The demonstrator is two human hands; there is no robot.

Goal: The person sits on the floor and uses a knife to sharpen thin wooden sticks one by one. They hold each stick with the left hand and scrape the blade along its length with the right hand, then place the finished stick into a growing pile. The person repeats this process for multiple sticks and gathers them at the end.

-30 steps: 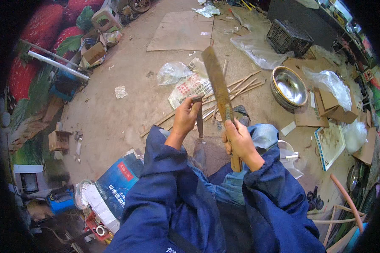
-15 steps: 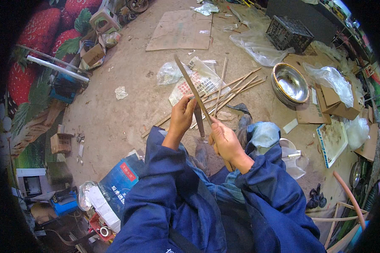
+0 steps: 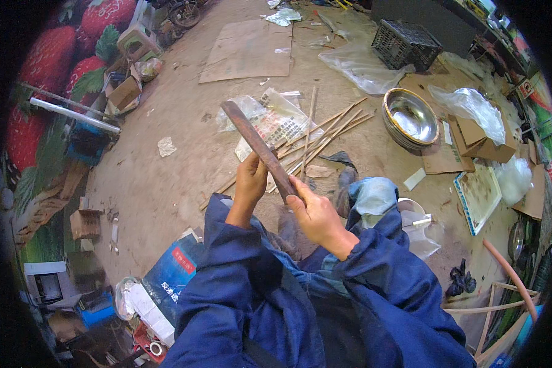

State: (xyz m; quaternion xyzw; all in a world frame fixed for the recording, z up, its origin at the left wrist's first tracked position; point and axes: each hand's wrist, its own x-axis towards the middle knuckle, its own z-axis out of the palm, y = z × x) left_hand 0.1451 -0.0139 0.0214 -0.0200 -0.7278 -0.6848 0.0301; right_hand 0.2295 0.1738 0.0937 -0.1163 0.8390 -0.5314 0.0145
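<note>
A long, flat rusty blade (image 3: pixel 251 135) slants up and to the left, its lower end gripped in my right hand (image 3: pixel 313 214). My left hand (image 3: pixel 249 181) is closed just left of the blade, around a dark tapered piece (image 3: pixel 276 149) that is mostly hidden behind it. Whether the two pieces touch I cannot tell. Beyond my hands, thin wooden strips (image 3: pixel 337 129) lie crossed on the floor beside a crumpled printed plastic sheet (image 3: pixel 288 119). My legs in blue jeans are below, partly covered by dark blue sleeves.
A steel basin (image 3: pixel 410 116), a black crate (image 3: pixel 406 44), flattened cardboard (image 3: pixel 245 49), plastic bags (image 3: pixel 512 181) and a white tray (image 3: pixel 478 199) lie around the floor (image 3: pixel 141 184). Blue packaging (image 3: pixel 168 276) is at lower left, a pink hose (image 3: pixel 506 273) at right.
The long blade has swung left and lower, from near upright to a slant across my left hand. Both hands have shifted left in the picture, and the whole view has shifted slightly.
</note>
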